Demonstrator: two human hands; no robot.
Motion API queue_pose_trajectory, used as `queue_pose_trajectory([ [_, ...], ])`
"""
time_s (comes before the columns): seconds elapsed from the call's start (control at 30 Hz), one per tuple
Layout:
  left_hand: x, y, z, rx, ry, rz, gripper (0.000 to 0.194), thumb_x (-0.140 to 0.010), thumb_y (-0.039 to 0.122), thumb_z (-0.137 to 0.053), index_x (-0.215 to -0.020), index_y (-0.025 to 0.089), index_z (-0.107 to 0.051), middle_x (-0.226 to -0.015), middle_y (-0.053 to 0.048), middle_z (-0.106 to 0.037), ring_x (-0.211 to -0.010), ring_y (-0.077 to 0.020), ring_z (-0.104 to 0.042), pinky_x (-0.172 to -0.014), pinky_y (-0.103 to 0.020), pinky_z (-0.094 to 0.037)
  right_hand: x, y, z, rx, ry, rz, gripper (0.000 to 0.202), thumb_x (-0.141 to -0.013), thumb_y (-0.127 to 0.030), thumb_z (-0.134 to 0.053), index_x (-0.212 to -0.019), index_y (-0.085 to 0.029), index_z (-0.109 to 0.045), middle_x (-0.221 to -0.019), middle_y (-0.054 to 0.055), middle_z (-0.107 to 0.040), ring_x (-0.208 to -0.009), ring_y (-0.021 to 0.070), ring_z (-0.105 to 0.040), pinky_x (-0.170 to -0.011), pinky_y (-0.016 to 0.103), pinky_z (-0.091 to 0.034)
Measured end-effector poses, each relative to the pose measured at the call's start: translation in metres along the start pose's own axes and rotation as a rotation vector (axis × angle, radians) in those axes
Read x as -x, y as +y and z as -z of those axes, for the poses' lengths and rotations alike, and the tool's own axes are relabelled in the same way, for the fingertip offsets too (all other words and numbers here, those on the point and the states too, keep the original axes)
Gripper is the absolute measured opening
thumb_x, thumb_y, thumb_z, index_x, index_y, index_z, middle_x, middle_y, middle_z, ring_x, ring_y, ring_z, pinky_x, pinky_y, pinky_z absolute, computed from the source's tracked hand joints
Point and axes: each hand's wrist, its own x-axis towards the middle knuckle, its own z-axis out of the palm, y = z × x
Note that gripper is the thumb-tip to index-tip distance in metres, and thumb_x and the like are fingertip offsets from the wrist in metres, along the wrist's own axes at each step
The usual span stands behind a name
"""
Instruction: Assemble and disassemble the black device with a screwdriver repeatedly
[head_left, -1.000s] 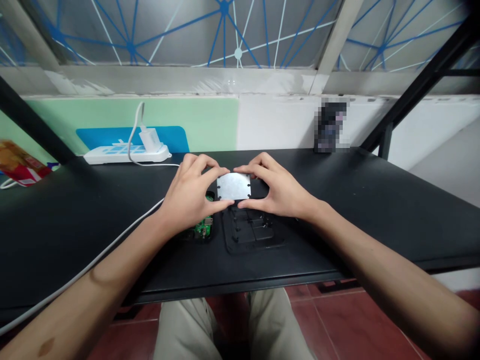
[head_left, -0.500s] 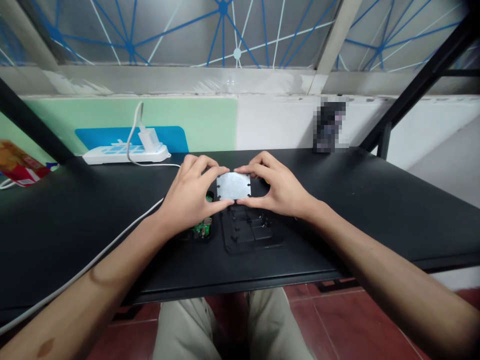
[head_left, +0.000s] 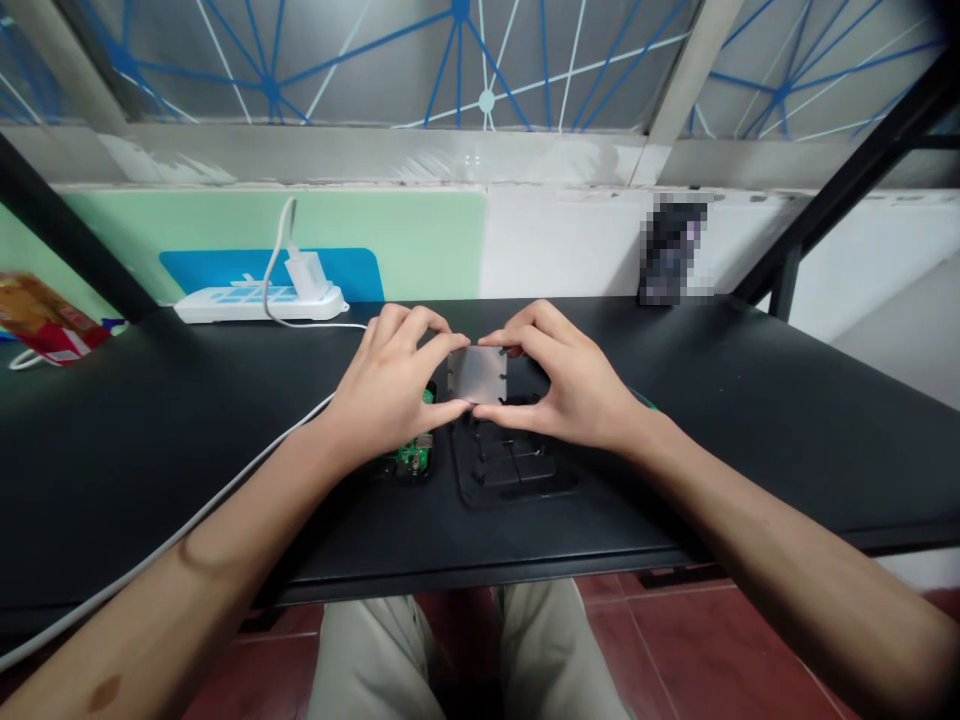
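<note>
A thin grey metal plate point(head_left: 478, 375) with small notches along its side edges is held up between both hands. My left hand point(head_left: 397, 375) pinches its left part between thumb and fingers, and my right hand point(head_left: 562, 378) grips the right part the same way. Below the plate lies a black plastic casing part point(head_left: 517, 465) with ribs inside, on the black table. A green circuit board point(head_left: 414, 455) in a black shell sits partly hidden behind and under my left hand.
At the back left stands a white power strip point(head_left: 225, 304) with a charger point(head_left: 306, 274) plugged in; its white cable point(head_left: 247, 475) runs across the left side. A red and gold packet point(head_left: 56, 320) lies far left. A pixelated dark object point(head_left: 670, 252) leans at the back wall.
The plate has tilted, and its face looks darker than before. Both hands still grip it; the whole view has shifted slightly.
</note>
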Motion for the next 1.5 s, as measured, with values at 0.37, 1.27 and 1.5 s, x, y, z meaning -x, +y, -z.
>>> queue_pose_trajectory([
  [0.37, 0.000, 0.004, 0.004, 0.100, 0.084, -0.006, 0.044, -0.079, 0.037, -0.084, -0.117, 0.024, -0.067, -0.115, -0.009, -0.062, -0.108, -0.0320, -0.050, -0.097, -0.052, -0.045, -0.001, -0.002, 0.001, -0.043, 0.032, 0.023, 0.067, -0.075, -0.063, -0.076, -0.128, -0.024, -0.060, -0.107, 0.008, -0.061, -0.094, 0.0226, -0.062, -0.081, 0.041, -0.059],
  [1.27, -0.003, 0.000, 0.008, 0.618, 0.057, 0.137, 0.059, -0.075, 0.047, -0.087, -0.125, 0.029, -0.062, -0.124, -0.008, -0.057, -0.119, -0.0292, -0.051, -0.103, -0.046, -0.046, -0.001, 0.009, -0.010, -0.186, 0.002, -0.106, 0.057, -0.077, -0.048, -0.080, -0.125, -0.022, -0.064, -0.103, 0.006, -0.056, -0.090, 0.0196, -0.059, -0.086, 0.041, -0.056],
  [1.5, -0.003, -0.002, 0.010, 0.457, 0.062, 0.155, 0.056, -0.076, 0.043, -0.085, -0.124, 0.026, -0.062, -0.120, -0.007, -0.054, -0.115, -0.0291, -0.051, -0.102, -0.047, -0.045, -0.002, 0.011, -0.004, -0.082, -0.030, -0.171, 0.060, -0.075, -0.048, -0.082, -0.126, -0.020, -0.067, -0.107, 0.008, -0.057, -0.094, 0.0214, -0.060, -0.089, 0.043, -0.055],
])
